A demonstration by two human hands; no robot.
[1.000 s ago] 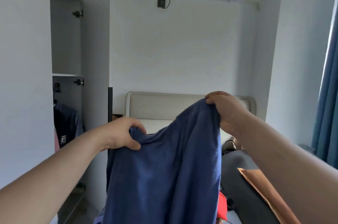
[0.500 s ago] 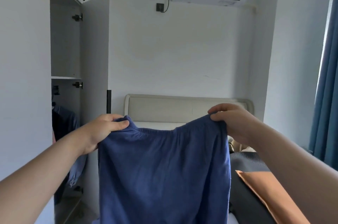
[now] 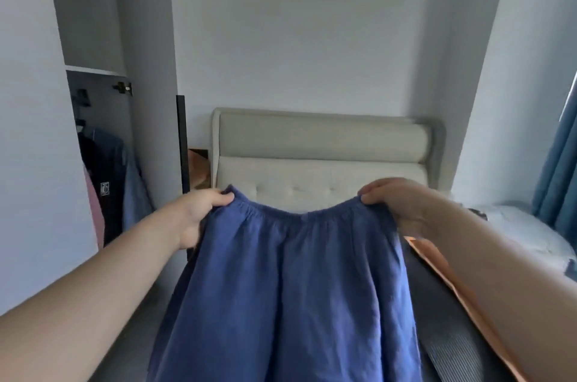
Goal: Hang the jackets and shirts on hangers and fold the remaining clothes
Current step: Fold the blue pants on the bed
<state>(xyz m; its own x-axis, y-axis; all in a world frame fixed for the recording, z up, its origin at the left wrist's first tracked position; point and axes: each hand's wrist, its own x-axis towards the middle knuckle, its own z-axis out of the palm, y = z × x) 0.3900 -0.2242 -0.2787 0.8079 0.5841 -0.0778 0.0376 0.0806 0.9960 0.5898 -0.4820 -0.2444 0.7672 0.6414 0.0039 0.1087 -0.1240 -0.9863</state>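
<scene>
Two hands are raised in front of the padded headboard (image 3: 321, 144), and a blue garment (image 3: 290, 288) is held stretched between them by its gathered waistband (image 3: 296, 213). The waistband's left corner is gripped by the left hand (image 3: 199, 213), and its right corner by the right hand (image 3: 402, 207), whose fingers are curled over the top edge. The garment is hung flat below the headboard's lower edge, and its lower part is cut off by the frame.

Just right of the garment, below the headboard's right end, an orange cloth (image 3: 437, 266) is seen lying on a dark grey ribbed fabric (image 3: 452, 347). Left of the headboard an open wardrobe (image 3: 93, 22) is seen, with dark, pale blue and pink hung clothes (image 3: 107, 182) inside. Far right of the headboard a blue curtain (image 3: 559, 169) is hung.
</scene>
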